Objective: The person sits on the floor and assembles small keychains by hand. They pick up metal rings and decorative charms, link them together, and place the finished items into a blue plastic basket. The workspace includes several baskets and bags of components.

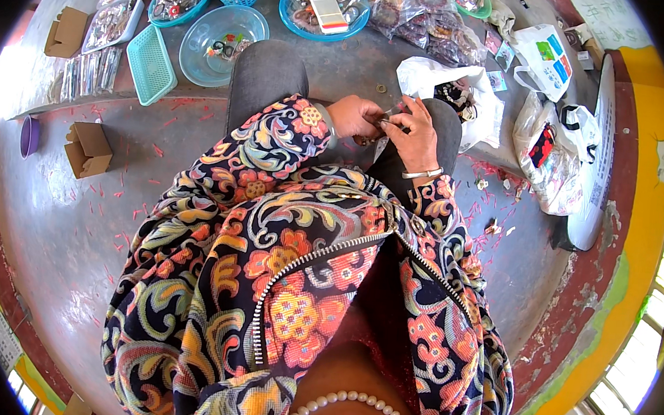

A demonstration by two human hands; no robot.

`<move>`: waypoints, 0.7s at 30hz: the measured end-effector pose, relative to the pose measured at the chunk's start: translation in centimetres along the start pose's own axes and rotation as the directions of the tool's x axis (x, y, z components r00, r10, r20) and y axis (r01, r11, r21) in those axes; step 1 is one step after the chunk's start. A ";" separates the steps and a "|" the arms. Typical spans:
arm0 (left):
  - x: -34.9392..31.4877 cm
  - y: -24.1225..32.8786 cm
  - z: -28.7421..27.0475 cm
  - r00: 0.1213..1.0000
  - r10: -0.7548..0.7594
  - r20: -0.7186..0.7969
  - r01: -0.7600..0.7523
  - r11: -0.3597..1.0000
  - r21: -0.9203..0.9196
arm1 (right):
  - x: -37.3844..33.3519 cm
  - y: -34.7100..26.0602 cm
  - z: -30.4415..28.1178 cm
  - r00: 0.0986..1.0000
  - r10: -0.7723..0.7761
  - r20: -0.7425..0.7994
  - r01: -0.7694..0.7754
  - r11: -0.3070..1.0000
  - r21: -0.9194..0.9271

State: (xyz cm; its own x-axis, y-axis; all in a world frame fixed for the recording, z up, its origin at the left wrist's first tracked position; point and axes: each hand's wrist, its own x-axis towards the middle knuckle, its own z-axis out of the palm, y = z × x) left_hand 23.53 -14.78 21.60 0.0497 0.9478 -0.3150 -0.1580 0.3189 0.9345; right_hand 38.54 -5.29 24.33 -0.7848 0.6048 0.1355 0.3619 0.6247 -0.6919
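My left hand (352,118) and my right hand (414,137) meet above my lap, between my knees. In the closed fingers of the left is a small dark brown thing (363,140), mostly hidden by the hand. My right thumb and fingertips pinch together at its upper end; what exactly they grip is too small to tell. Just beyond the right hand, by my right knee, lies an opened white plastic bag (486,118) with dark and pale cord-like pieces inside.
Ahead are a clear blue basin (192,50) with small items, an empty turquoise basket (152,71), and a blue tray (355,28) bearing a white-and-red box (328,12). Packed clear bags (431,32) lie behind. Filled bags (542,158) stand right; a cardboard box (89,151) sits left.
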 end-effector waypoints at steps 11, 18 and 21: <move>0.0 -0.1 0.0 0.991 -0.121 -0.062 0.122 0.992 0.010 | -0.2 0.1 0.1 1.000 -0.004 0.003 0.004 0.998 -0.068; 0.1 -0.4 -0.3 0.979 -0.200 -0.032 0.203 0.967 0.157 | -0.3 0.0 0.3 0.999 -0.032 -0.009 0.032 0.999 -0.009; -0.1 -0.7 -0.3 0.979 -0.196 -0.054 0.198 0.979 0.047 | -0.3 0.3 0.5 0.999 -0.029 -0.014 0.029 0.999 0.018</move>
State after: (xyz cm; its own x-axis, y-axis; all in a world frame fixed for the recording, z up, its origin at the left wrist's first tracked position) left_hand 23.39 -15.08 20.94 0.0259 0.8655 -0.5003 -0.0984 0.5002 0.8603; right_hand 38.63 -5.54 23.73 -0.7878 0.5932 0.1656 0.3297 0.6334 -0.7001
